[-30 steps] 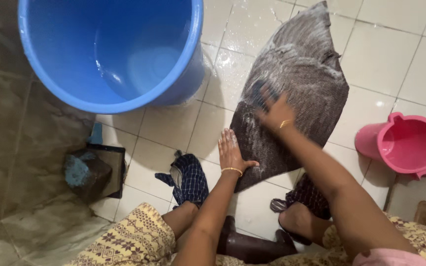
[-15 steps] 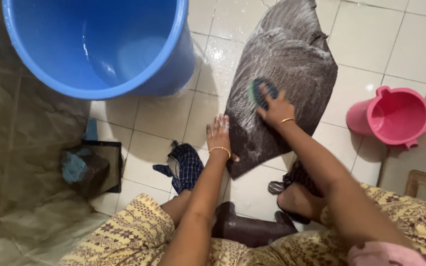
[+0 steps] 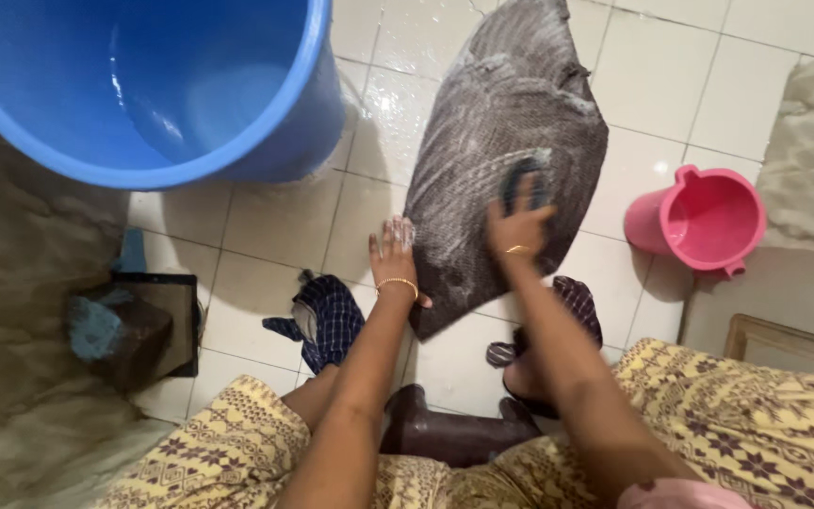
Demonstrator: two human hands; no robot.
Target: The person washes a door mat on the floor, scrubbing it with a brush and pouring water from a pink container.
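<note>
A dark grey soapy cloth (image 3: pixel 501 113) lies spread on the white tiled floor (image 3: pixel 275 226). My right hand (image 3: pixel 518 228) grips a dark scrubbing brush (image 3: pixel 525 184) and presses it on the cloth's near right part. Flat on the cloth's near left edge rests my left hand (image 3: pixel 394 254), fingers spread, holding it down. Both wrists wear thin gold bangles. White suds streak the cloth around the brush.
A large blue bucket (image 3: pixel 237 141) with water stands at the upper left. A pink mug (image 3: pixel 704 219) sits at the right. A checked dark cloth (image 3: pixel 332 320) lies by my left knee. A dark stand with a blue soap bar (image 3: pixel 96 325) is at the left wall.
My right hand has moved the brush to the right across the cloth. The view has shifted, so everything sits further left. My left hand still presses the cloth's edge.
</note>
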